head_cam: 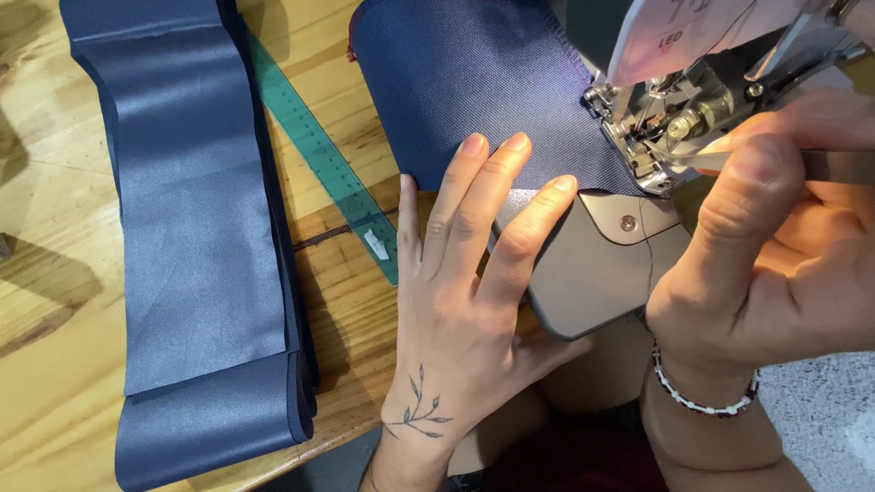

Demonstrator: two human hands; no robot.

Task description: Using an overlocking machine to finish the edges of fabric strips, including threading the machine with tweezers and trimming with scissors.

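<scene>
My left hand [460, 301] lies flat, fingers spread, pressing the near edge of a navy woven fabric piece [465, 87] onto the grey bed [583, 273] of a sewing machine. The fabric runs under the metal presser foot [638, 150]. My right hand [775, 246] is raised beside the foot, thumb and fingers pinched on a thin dark tool [834, 164] whose tip points at the needle area. A bead bracelet sits on the right wrist.
A stack of long navy satin strips [196, 237] lies on the wooden table [46, 301] at the left. A green transparent ruler [328, 164] lies diagonally between the stack and the machine. The table's front edge runs near my left wrist.
</scene>
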